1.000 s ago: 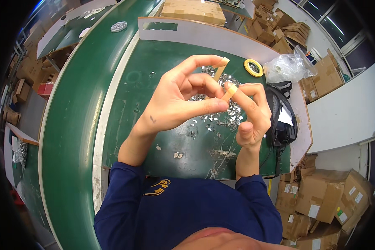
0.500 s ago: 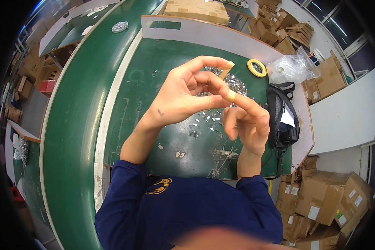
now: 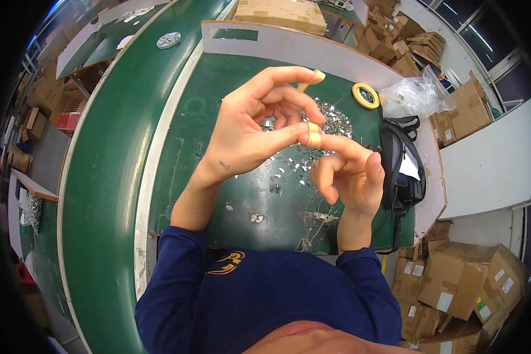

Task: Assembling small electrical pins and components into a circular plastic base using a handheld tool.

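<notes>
Both hands meet above the green workbench (image 3: pixel 259 218). My left hand (image 3: pixel 251 118) curls, its index finger raised with yellow tape (image 3: pixel 318 76) at the tip; a short strip shows just below it. Its thumb and middle finger close at another yellow tape piece (image 3: pixel 313 127) beside my right fingertip. My right hand (image 3: pixel 354 171) has its index finger stretched leftward against the left thumb, with a yellow tape band (image 3: pixel 314 141) around that finger. Its other fingers are loosely bent and apart, holding nothing. Behind the hands lies a partly hidden heap of small shiny metal pieces (image 3: pixel 336 122).
A yellow tape roll (image 3: pixel 366 96) lies at the far right, near a clear plastic bag (image 3: pixel 416 97). A black backpack (image 3: pixel 402 168) stands along the right edge. A low white partition (image 3: pixel 289 50) borders the back; a green conveyor belt (image 3: pixel 112 165) runs left. Cardboard boxes (image 3: pixel 460 277) are stacked at right.
My left hand has shifted slightly up and left, its index finger lifting away. The left thumb has slid toward the right index fingertip, where yellow tape now shows on both.
</notes>
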A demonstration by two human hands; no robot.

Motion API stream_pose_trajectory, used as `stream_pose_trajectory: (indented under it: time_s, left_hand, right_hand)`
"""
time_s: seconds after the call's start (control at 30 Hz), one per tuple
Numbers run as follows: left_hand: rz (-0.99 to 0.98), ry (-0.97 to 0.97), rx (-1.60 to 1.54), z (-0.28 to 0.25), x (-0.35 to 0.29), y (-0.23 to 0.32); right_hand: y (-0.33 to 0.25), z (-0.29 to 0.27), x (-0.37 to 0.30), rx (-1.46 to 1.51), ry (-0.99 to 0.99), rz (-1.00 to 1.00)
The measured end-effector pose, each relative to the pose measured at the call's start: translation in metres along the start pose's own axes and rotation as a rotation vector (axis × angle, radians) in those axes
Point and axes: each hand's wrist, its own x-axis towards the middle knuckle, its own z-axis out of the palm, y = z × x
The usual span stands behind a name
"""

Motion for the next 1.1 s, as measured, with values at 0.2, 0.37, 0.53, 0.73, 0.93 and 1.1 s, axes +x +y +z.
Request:
stream_pose_trajectory:
  time_s: [0.2, 0.37, 0.53, 0.73, 0.93, 1.1]
  left_hand:
    - [0.04, 0.016, -0.271, 0.002, -0.002, -0.002]
    - [0.082, 0.044, -0.339, 0.003, -0.004, 0.003]
    - [0.163, 0.116, -0.271, 0.007, -0.007, 0.006]
    - [0.227, 0.152, -0.182, 0.011, -0.008, 0.006]
    - [0.395, 0.075, 0.028, 0.013, -0.011, 0.008]
    - [0.421, -0.063, -0.029, 0.015, -0.015, 0.015]
  right_hand:
    - [0.0, -0.002, 0.002, -0.057, -0.035, 0.0]
    - [-0.002, -0.001, 0.001, -0.11, 0.004, 0.025]
    - [-0.003, -0.002, 0.001, -0.087, -0.002, 0.026]
    - [-0.005, -0.005, 0.002, -0.144, -0.003, 0.068]
    - [-0.008, -0.004, 0.001, -0.138, 0.043, 0.019]
    - [-0.006, 0.0, -0.001, -0.116, 0.125, -0.014]
